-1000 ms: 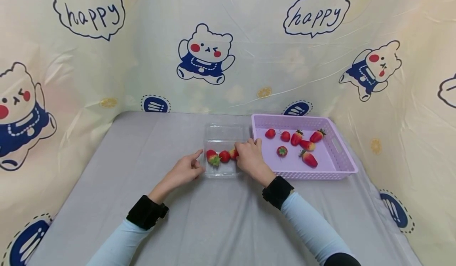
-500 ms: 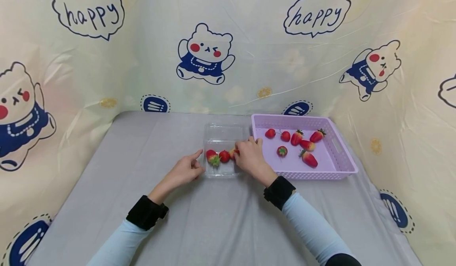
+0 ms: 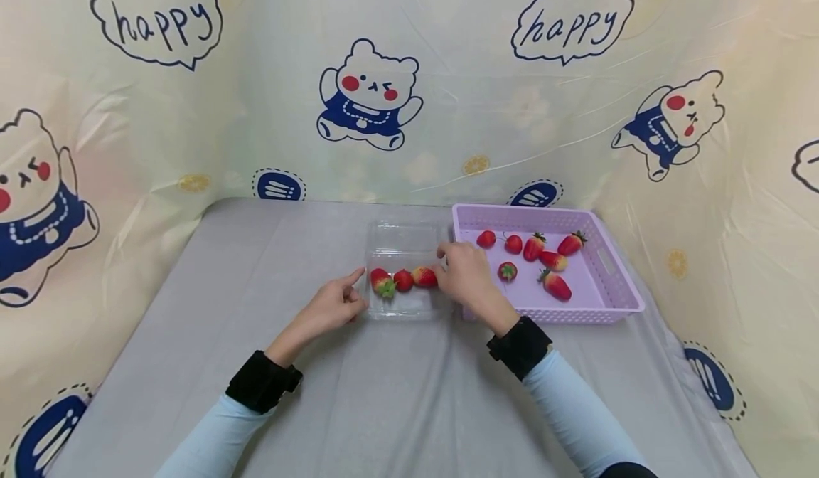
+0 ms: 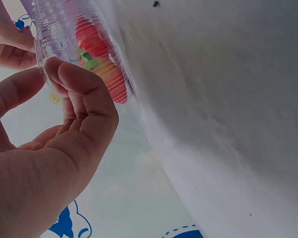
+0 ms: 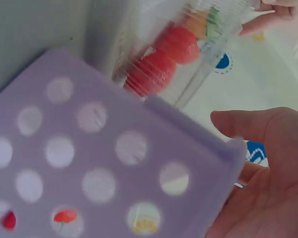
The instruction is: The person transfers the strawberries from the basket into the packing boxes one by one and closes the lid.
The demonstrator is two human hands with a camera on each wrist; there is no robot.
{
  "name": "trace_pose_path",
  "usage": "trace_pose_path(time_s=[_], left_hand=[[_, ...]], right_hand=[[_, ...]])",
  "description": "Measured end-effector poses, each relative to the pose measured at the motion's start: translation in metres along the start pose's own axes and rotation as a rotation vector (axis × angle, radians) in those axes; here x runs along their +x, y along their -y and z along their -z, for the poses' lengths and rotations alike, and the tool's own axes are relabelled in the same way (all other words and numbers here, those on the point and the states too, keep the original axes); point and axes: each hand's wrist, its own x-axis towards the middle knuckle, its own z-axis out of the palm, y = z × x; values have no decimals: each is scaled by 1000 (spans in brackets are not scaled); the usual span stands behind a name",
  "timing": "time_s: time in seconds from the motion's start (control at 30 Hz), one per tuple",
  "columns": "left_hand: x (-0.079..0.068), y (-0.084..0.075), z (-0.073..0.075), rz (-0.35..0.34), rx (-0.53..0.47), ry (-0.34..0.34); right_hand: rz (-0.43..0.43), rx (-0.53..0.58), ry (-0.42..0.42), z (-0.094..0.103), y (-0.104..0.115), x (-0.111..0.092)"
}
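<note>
Pinching the left rim of a clear plastic box [image 3: 402, 315] between thumb and curled fingers: the left hand [image 3: 328, 306]. Across from it, in front of the near wall of the purple basket [image 5: 104, 148] in the right wrist view, the right hand [image 3: 472, 277], half open, thumb and fingers apart, with apparently nothing in its hold. Close beside the rightmost fruit, though hard to tell from overhead whether touching or just short of it.

Inside the box, a row of three red fruits [image 3: 425, 277]: at left, a strawberry with green leaves toward the camera; in the middle, a rounder one; at right, one with a paler patch. Behind them, the clear lid [image 3: 403, 237], folded back. Just to the right, in the basket, seven more red fruits [image 3: 555, 286], loosely scattered.

Beneath everything, a creased grey cloth [image 3: 384, 407]. At the wrists, black bands [image 3: 264, 381] over light blue sleeves [image 3: 214, 432]. Beyond, a cream backdrop [image 3: 461, 115] with cartoon bears [image 3: 368, 97] and "happy" speech bubbles [image 3: 572, 23].
</note>
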Motion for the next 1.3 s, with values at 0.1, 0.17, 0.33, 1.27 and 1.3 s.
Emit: trace_pose_path(time_s=[0.1,0.17,0.33,1.27,1.3], left_hand=[[0,-1,0,-1,2,-2],[1,0,0,-1,5,-2],[1,0,-1,3,12,-2],[1,2,0,-8,7,-4],[0,1,0,-8,7,-6]], right_hand=[[-25,34,0,7,-4,-2],[-35,42,-9,11,-7,-4],[-50,59,-28,21,-14,-7],[-307,-38,192,51,-91,-26],[-314,-40,191,50,-93,-26]])
